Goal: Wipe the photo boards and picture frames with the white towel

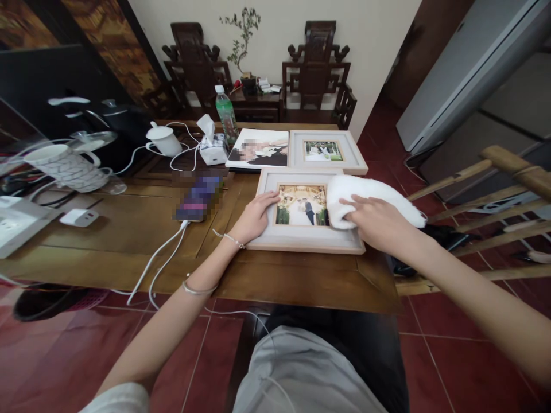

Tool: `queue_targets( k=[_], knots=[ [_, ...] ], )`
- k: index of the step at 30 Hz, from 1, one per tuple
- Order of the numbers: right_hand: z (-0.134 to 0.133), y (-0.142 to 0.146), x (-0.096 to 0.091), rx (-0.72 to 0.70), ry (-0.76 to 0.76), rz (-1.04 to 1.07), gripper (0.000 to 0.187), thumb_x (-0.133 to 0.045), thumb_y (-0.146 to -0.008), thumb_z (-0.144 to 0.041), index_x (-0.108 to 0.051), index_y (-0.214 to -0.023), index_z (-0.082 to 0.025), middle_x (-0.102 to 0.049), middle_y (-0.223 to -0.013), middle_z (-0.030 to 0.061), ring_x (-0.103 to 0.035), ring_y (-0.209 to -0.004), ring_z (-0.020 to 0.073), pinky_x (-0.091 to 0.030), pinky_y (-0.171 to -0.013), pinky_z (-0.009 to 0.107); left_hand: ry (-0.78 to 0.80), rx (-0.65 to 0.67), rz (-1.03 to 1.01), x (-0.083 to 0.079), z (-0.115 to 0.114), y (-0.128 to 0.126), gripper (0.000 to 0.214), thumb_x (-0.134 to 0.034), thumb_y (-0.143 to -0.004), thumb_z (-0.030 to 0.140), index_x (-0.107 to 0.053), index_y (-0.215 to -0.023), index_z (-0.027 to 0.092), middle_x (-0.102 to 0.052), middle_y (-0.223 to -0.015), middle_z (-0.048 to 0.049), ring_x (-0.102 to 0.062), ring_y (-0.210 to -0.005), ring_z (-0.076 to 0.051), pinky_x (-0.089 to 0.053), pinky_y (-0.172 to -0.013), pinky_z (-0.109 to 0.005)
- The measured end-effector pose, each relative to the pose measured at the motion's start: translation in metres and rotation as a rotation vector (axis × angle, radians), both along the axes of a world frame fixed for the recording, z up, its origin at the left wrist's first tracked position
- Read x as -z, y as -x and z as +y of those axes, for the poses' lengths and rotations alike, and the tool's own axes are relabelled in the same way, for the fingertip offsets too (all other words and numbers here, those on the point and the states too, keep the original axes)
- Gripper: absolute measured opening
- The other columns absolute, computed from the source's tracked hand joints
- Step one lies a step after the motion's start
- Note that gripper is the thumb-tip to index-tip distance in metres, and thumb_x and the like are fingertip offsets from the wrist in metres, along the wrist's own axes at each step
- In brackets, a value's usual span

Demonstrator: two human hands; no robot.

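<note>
While the left hand [256, 218] lies nearly flat over the left border of the framed photograph [301, 206], its fingers extended and held close together, the right hand [368, 221] holds a white cloth [374, 192] against the opposite side. The photograph itself thus sits between the two hands: the left fingertips reach to about its left edge, and the cloth meets its right edge, covering much of the border there and spilling outward past the frame. The right fingers bend over the near part of the cloth; the thumb is hidden from where I stand, so I cannot tell how firmly it grips. The frame lies face up on the wooden bench [293, 281], near the edge closest to the person.

Just beyond its far side lie a second framed photograph [325, 150], to the right, and a partly blurred picture panel [262, 148], to the left; I cannot tell whether either touches the nearer frame. A green-labelled bottle [226, 115] stands upright behind the panel's left corner, with a tissue box [214, 152] just beside it. To the left of the left hand, and apart from it, rests a phone [198, 198], a white cable [159, 261] at its near end.
</note>
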State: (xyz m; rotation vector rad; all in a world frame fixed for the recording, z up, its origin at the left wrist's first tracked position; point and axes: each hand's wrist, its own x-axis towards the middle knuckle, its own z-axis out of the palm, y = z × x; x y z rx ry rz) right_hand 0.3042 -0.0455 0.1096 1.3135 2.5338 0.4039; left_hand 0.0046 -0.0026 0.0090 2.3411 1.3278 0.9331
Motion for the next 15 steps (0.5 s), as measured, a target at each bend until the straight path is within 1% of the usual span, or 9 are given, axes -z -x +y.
queue_targets(
  k=[2,5,7,9,10,12,15],
  knots=[
    [0.021,-0.001,0.006,0.017,-0.062,0.013,0.043,-0.046,-0.080,0.000,-0.075,-0.107,-0.014,-0.053,-0.147,0.0113,-0.048,-0.135,0.0299,-0.045,-0.099,0.044,-0.008,0.002,0.003,0.001,0.000,0.001,0.060,-0.039,-0.074,0.000,-0.066,-0.124,0.017,-0.060,-0.141,-0.0078,-0.051,-0.136,-0.022,-0.035,-0.120,-0.047],
    [0.056,0.001,0.014,0.039,-0.146,0.007,0.043,-0.041,-0.085,-0.001,-0.073,-0.113,-0.011,-0.048,-0.151,0.0126,-0.042,-0.139,0.0321,-0.040,-0.104,0.049,-0.010,0.006,0.008,0.000,0.000,0.002,0.061,-0.038,-0.074,-0.001,-0.065,-0.124,0.019,-0.060,-0.141,-0.0063,-0.050,-0.136,-0.022,-0.035,-0.120,-0.047],
    [0.077,0.004,0.019,0.045,-0.183,-0.005,0.043,-0.040,-0.087,-0.002,-0.072,-0.115,-0.010,-0.045,-0.153,0.0132,-0.037,-0.141,0.0334,-0.036,-0.107,0.051,-0.013,0.010,0.011,-0.001,-0.001,0.002,0.061,-0.038,-0.073,-0.002,-0.065,-0.124,0.018,-0.059,-0.141,-0.0064,-0.050,-0.136,-0.021,-0.035,-0.120,-0.046],
    [0.092,0.008,0.022,0.040,-0.201,-0.017,0.042,-0.041,-0.088,-0.002,-0.072,-0.115,-0.010,-0.045,-0.153,0.0126,-0.034,-0.143,0.0334,-0.031,-0.110,0.051,-0.018,0.013,0.007,-0.002,-0.001,0.003,0.061,-0.038,-0.073,-0.003,-0.065,-0.124,0.017,-0.059,-0.141,-0.0076,-0.050,-0.136,-0.021,-0.035,-0.120,-0.045],
    [0.096,0.009,0.023,0.035,-0.205,-0.023,0.041,-0.042,-0.087,-0.002,-0.072,-0.114,-0.010,-0.045,-0.153,0.0125,-0.033,-0.143,0.0331,-0.030,-0.110,0.051,-0.018,0.014,0.003,-0.002,-0.001,0.003,0.061,-0.037,-0.073,-0.003,-0.066,-0.123,0.016,-0.060,-0.141,-0.0081,-0.050,-0.136,-0.021,-0.035,-0.120,-0.045],
    [0.099,0.011,0.025,0.027,-0.203,-0.032,0.040,-0.043,-0.086,-0.001,-0.073,-0.111,-0.010,-0.047,-0.152,0.0133,-0.037,-0.141,0.0322,-0.032,-0.108,0.048,-0.015,0.011,-0.006,-0.002,0.000,0.003,0.060,-0.037,-0.073,-0.004,-0.066,-0.122,0.015,-0.060,-0.140,-0.0087,-0.051,-0.136,-0.021,-0.034,-0.120,-0.045],
    [0.088,0.009,0.025,0.006,-0.201,-0.037,0.039,-0.043,-0.084,-0.001,-0.074,-0.107,-0.009,-0.053,-0.146,0.0157,-0.044,-0.134,0.0306,-0.039,-0.100,0.043,-0.010,-0.001,-0.026,0.000,0.001,0.003,0.060,-0.037,-0.073,-0.006,-0.067,-0.121,0.015,-0.062,-0.138,-0.0079,-0.051,-0.135,-0.022,-0.034,-0.120,-0.046]
  ],
)
